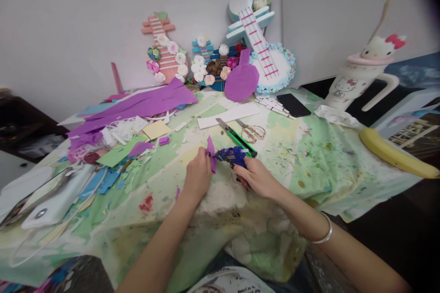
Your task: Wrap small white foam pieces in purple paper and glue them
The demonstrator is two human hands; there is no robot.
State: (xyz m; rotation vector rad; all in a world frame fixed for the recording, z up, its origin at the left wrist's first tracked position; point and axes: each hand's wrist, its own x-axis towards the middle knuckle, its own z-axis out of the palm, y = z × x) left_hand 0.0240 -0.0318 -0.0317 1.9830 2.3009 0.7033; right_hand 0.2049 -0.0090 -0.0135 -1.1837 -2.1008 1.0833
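Near the front middle of the table, my left hand (pixel 198 171) pinches a small strip of purple paper (pixel 211 146) held upright. My right hand (pixel 256 175) is wrapped round a blue glue gun (pixel 231 155), whose nozzle points left at the strip; whether the tip touches it I cannot tell. Just beyond the glue gun lies a green box cutter (pixel 237 137) with its blade out. Gold-handled scissors (pixel 253 132) rest beside the cutter. Behind them is a long white strip (pixel 228 116).
Paper scraps and purple sheets (pixel 137 104) crowd the left side. Decorated guitar shapes (pixel 268 62) and a purple guitar-shaped cutout (pixel 241 81) lean at the back. A phone (pixel 294 105), a tumbler (pixel 354 80) and a banana (pixel 395 152) are on the right. A white power bank-like box (pixel 58 199) lies front left.
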